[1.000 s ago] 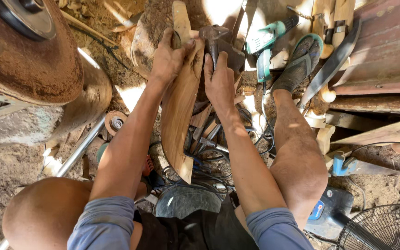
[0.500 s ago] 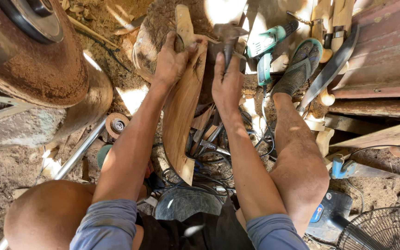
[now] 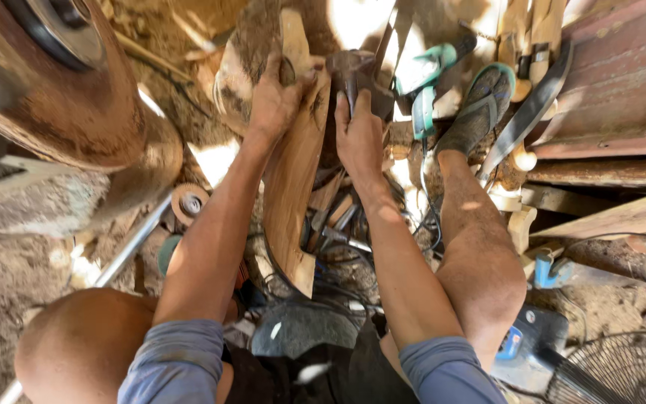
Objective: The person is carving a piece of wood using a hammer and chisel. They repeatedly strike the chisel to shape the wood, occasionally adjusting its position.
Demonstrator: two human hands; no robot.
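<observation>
Your left hand (image 3: 277, 96) sits at about 11 o'clock of the view, fingers wrapped shut around the upper edge of a long wooden plank (image 3: 293, 176). The plank stands on edge, running from 12 o'clock down toward the centre between your forearms, with its lower end near your lap.

Your right hand (image 3: 359, 135) is just to the right of it, near 12 o'clock, clamped on the handle of a dark metal tool (image 3: 353, 71). The tool's head sits above your knuckles, close beside the plank's top end; whether it touches the wood cannot be told.

Under the plank's top lies a rounded wooden block (image 3: 242, 60). At 1 o'clock your foot wears a grey sandal (image 3: 478, 105), with a teal sandal (image 3: 428, 75) beside it. A large rusty wheel (image 3: 54, 82) fills 10 o'clock. Scattered hand tools (image 3: 338, 221) lie between your arms, and a wire fan guard (image 3: 622, 370) shows at 4 o'clock.
</observation>
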